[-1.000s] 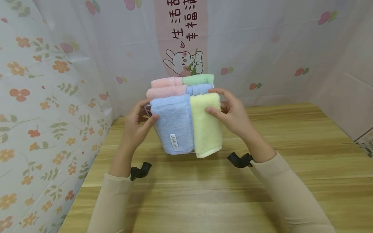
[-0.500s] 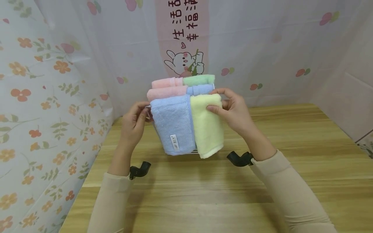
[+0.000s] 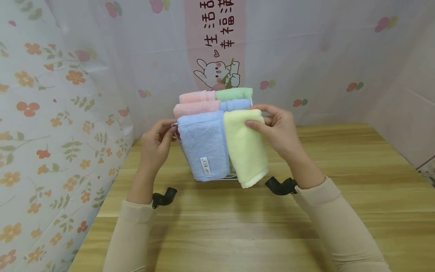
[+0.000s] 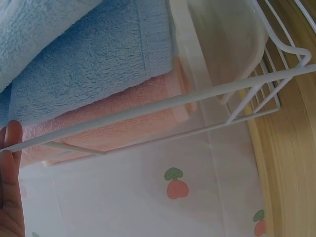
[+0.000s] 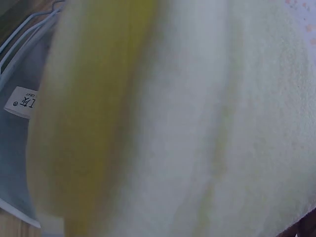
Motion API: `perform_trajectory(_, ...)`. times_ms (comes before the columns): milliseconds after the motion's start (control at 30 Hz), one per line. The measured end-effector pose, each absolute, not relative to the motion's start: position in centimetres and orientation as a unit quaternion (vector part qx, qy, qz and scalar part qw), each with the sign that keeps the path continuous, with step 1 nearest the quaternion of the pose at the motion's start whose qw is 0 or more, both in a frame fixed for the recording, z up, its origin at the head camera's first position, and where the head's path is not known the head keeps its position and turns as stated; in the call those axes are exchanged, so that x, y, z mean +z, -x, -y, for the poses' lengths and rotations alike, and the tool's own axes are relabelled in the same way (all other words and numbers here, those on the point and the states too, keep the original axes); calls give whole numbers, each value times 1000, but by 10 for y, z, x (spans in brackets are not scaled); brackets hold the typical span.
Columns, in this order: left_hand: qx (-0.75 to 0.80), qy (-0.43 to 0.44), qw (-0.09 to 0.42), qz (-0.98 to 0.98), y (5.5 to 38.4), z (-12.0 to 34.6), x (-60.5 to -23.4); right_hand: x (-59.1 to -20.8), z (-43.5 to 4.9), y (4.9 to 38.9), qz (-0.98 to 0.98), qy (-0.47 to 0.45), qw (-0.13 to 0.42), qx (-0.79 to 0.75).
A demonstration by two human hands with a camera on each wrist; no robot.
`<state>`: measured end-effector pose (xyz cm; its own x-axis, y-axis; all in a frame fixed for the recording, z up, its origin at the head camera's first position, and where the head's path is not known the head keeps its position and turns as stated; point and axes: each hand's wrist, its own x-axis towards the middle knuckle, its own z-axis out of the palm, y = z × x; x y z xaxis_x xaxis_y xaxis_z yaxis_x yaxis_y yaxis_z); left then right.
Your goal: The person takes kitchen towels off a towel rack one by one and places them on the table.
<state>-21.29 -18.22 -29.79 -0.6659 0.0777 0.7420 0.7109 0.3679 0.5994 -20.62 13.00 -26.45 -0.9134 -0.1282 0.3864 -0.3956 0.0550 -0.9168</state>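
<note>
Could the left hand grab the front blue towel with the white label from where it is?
Probably yes: the left hand is right beside the blue towel, whose front is uncovered, though the hand pinches a white wire and would likely need to let go first.

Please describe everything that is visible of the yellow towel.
The yellow towel is pale, soft-looking and folded, apparently of plush cloth, with a lighter band along its lower edge. In the head view it hangs at the front of the white wire rack, right of the blue towel; their edges seem to meet near the top and part lower down. The right hand pinches its upper right part, thumb in front, and its bottom slants to the right. Whether the rack supports it is unclear.
</note>
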Motion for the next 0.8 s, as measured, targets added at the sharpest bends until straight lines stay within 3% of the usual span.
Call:
perform_trajectory(400,-510,248,322,758,215,180,-300,-260,-130,204,660,-182,116,720)
perform_trajectory(667,-505,251,316,763,213,179,-298,-259,-125,205,630,-188,169,734)
perform_trajectory(800,-512,245,315,761,211,178,-297,-258,-125,205,609,-197,161,751)
